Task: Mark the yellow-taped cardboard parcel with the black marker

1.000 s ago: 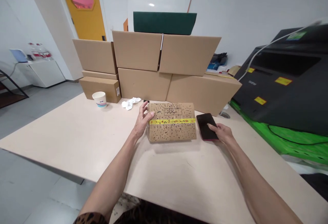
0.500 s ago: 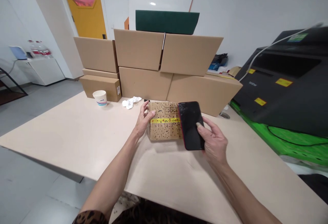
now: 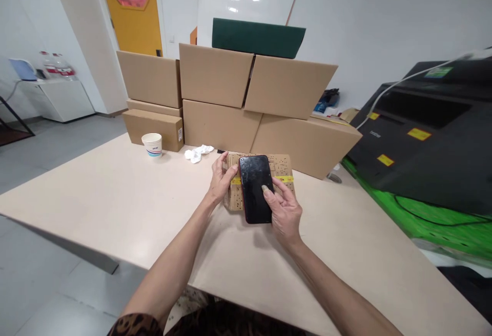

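A smartphone [image 3: 255,185] with a dark screen is in my right hand [image 3: 286,215], thumb on the glass and the other fingers round its right edge and back. It is held over the front of a small cardboard box [image 3: 283,166] that has dark specks and yellow tape across it. The phone hides the box's middle. My left hand [image 3: 220,180] grips the left end of the box, thumb on the near face and fingers along the side.
Large cardboard boxes [image 3: 215,123] are stacked behind, topped by a dark green box [image 3: 257,38]. A paper cup [image 3: 152,145] and crumpled white tissue [image 3: 199,153] lie to the left on the table [image 3: 115,197]. A black printer [image 3: 418,136] stands at the right.
My right hand has moved left with the phone, from the right end of the small box to in front of its middle. My left hand keeps its hold on the box.
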Demonstrator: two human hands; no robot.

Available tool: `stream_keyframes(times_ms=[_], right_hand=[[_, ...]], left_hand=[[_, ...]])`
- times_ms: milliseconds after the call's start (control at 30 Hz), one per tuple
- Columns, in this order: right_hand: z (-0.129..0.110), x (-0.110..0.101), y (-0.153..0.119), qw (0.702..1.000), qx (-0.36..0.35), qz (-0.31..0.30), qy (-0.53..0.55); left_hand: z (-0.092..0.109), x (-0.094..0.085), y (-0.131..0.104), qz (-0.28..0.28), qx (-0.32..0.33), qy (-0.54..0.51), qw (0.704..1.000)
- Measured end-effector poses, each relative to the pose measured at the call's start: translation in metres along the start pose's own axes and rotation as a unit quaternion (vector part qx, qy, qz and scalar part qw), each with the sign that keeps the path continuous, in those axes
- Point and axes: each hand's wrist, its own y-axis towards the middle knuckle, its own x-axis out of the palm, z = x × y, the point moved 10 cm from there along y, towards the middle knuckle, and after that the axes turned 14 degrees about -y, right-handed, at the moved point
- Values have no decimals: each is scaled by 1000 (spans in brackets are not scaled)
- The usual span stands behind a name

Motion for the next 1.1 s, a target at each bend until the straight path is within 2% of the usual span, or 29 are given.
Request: stream_keyframes(times_ms=[400, 800, 1100], right_hand=[[-5, 6, 6, 996, -70, 42, -45], [-4, 10, 6, 996, -77, 26, -47], [-4, 9, 5, 995, -88, 38, -38]], left_hand=[[17, 3, 0, -12, 65, 64, 996], [17, 3, 0, -19, 65, 67, 995], [15, 4, 0, -23, 55, 55, 997]])
